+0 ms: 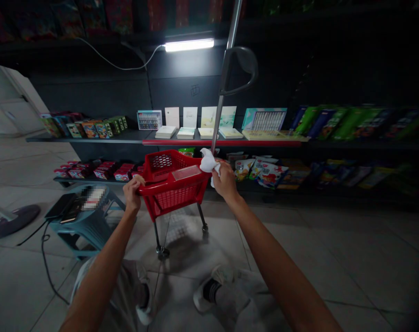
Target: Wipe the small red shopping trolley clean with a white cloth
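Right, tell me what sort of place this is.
Most likely a small retail shop selling stationery and snacks: a red wheeled shopping basket stands before dark store shelving that displays boxed art sets and bright packets.

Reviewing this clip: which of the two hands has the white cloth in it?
The right hand holds the white cloth at a corner of the red shopping cart; the left hand has no cloth and grips the cart's rim bare.
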`<state>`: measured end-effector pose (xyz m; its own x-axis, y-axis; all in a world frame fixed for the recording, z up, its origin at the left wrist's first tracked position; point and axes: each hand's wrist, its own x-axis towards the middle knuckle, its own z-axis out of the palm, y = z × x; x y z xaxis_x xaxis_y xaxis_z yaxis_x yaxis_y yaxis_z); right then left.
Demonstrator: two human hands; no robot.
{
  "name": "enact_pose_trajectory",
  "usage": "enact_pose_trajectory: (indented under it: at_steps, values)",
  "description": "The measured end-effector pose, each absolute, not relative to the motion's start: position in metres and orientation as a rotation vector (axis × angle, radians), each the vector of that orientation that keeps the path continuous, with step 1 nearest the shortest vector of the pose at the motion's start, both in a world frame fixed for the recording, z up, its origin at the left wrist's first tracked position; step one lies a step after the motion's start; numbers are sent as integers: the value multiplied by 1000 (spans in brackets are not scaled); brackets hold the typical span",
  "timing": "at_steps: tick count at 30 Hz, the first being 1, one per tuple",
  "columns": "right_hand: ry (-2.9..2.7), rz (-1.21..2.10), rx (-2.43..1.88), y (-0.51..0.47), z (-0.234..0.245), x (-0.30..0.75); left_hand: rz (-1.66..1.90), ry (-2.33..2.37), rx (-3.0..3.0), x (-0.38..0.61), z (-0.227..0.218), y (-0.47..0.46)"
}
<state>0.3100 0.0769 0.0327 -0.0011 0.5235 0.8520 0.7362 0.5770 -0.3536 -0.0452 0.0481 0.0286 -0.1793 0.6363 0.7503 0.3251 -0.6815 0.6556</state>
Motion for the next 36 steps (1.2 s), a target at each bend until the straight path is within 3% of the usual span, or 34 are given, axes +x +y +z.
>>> enact_pose_trajectory:
  at_steps: [15, 28, 36]
  values:
    - [-1552, -14, -880, 70, 8, 310, 1934, 1128, 1860, -111, 33, 54]
    - [-1524, -85, -878, 31, 14, 266, 1869, 1363, 1844, -117, 50, 71]
    - [-1535, -151, -938, 14, 23, 248, 1696, 1905, 1798, -95, 94, 63]
